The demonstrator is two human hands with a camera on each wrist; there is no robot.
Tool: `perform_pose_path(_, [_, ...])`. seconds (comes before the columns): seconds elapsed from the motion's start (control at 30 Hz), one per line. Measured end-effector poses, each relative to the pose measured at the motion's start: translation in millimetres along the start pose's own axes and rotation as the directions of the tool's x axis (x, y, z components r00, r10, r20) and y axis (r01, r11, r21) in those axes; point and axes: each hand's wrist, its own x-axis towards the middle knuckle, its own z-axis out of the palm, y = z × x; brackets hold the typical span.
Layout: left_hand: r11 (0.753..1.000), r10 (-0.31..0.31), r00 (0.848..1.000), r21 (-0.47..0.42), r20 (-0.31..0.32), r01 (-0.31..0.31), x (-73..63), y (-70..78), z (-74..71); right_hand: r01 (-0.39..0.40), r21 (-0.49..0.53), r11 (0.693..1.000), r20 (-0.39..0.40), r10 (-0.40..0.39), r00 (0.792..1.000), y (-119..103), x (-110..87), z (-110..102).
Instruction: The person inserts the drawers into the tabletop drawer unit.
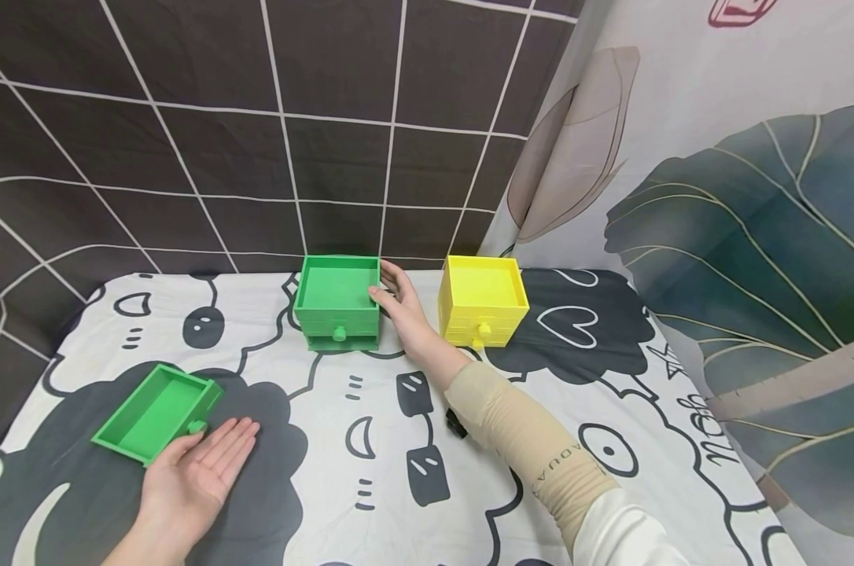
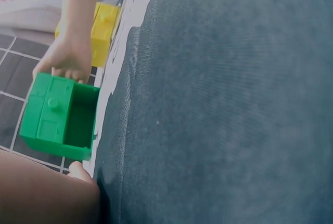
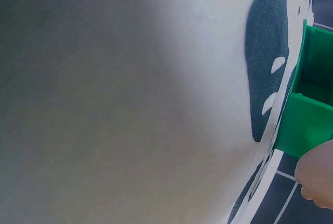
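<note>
A small green drawer cabinet (image 1: 339,321) with an open tray top stands at the back of the cloth. Its upper drawer has a round knob, and the lower slot (image 2: 82,117) gapes with no drawer in it. My right hand (image 1: 407,313) grips the cabinet's right side, thumb at the top rim and fingers along the outside. At the left, a loose green drawer (image 1: 160,413) lies at an angle, its hollow facing up. My left hand (image 1: 196,479) is palm up beside the drawer's knob (image 1: 196,427), fingers extended; whether the thumb touches the drawer cannot be told.
A yellow drawer cabinet (image 1: 485,303) with knobs stands to the right of the green one, past my right hand. Black-and-white printed cloth (image 1: 370,534) covers the surface. A dark gridded fabric (image 1: 222,157) hangs behind, and a leaf-patterned curtain (image 1: 752,196) at the right.
</note>
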Motion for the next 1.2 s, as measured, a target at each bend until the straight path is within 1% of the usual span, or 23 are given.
perform_pose_path(0.17, [0.998,0.054,0.994,0.020,-0.090,-0.053,2.2,1.2,0.8,0.001,0.001,1.000,-0.004,-0.001,1.000,1,-0.1,0])
perform_pose_path(0.33, [0.995,0.096,0.980,0.039,-0.175,-0.091,4.6,3.5,1.7,0.001,-0.001,1.000,-0.002,-0.001,1.000,0,-0.9,0])
perform_pose_path(0.4, [0.995,0.103,0.969,0.040,-0.226,-0.096,6.1,4.7,2.7,0.001,-0.004,1.000,0.001,-0.001,1.000,0,-1.4,0])
perform_pose_path(0.47, [0.995,0.101,0.951,0.025,-0.293,-0.098,7.7,6.6,5.1,0.000,-0.008,1.000,0.002,0.000,1.000,0,-1.5,0])
perform_pose_path(0.57, [0.995,0.097,0.933,0.002,-0.346,-0.102,9.4,9.0,7.0,-0.005,-0.010,1.000,0.005,0.005,1.000,-1,-1.6,0])
perform_pose_path(0.6, [0.995,0.097,0.930,0.001,-0.355,-0.103,9.8,9.3,7.6,-0.006,-0.013,1.000,0.004,0.006,1.000,-1,-1.4,0])
perform_pose_path(0.63, [0.995,0.096,0.923,0.000,-0.372,-0.103,10.2,9.3,9.1,-0.008,-0.015,1.000,0.004,0.008,1.000,-1,-1.1,0])
perform_pose_path(0.7, [0.995,0.100,0.920,0.013,-0.379,-0.103,10.6,8.2,10.3,-0.010,-0.016,1.000,0.005,0.010,1.000,-1,-0.9,0])
perform_pose_path(0.73, [0.994,0.103,0.913,0.023,-0.395,-0.102,11.0,7.4,11.7,-0.009,-0.018,1.000,0.006,0.009,1.000,-1,-0.6,0])
perform_pose_path(0.8, [0.993,0.115,0.903,0.057,-0.414,-0.101,11.6,6.1,13.8,-0.011,-0.018,1.000,0.007,0.011,1.000,-1,-0.3,0])
perform_pose_path(0.87, [0.990,0.132,0.899,0.096,-0.417,-0.100,11.9,5.2,14.4,-0.012,-0.016,1.000,0.008,0.012,1.000,-1,-0.1,-1])
perform_pose_path(1.03, [0.975,0.189,0.875,0.194,-0.446,-0.111,14.2,2.8,15.9,-0.016,-0.016,1.000,0.008,0.016,1.000,-1,-0.9,-1])
perform_pose_path(1.1, [0.971,0.205,0.862,0.204,-0.464,-0.122,14.9,2.1,16.3,-0.019,-0.017,1.000,0.008,0.020,1.000,-1,-1.0,-1])
perform_pose_path(1.13, [0.970,0.213,0.860,0.209,-0.464,-0.127,14.9,1.7,16.1,-0.021,-0.019,1.000,0.007,0.021,1.000,-1,-1.0,-1])
perform_pose_path(1.17, [0.968,0.219,0.862,0.216,-0.457,-0.131,14.7,1.3,15.5,-0.022,-0.019,1.000,0.006,0.022,1.000,-1,-1.1,-1])
perform_pose_path(1.2, [0.967,0.224,0.859,0.217,-0.460,-0.136,14.7,1.1,15.3,-0.023,-0.019,1.000,0.006,0.023,1.000,-1,-1.2,-1])
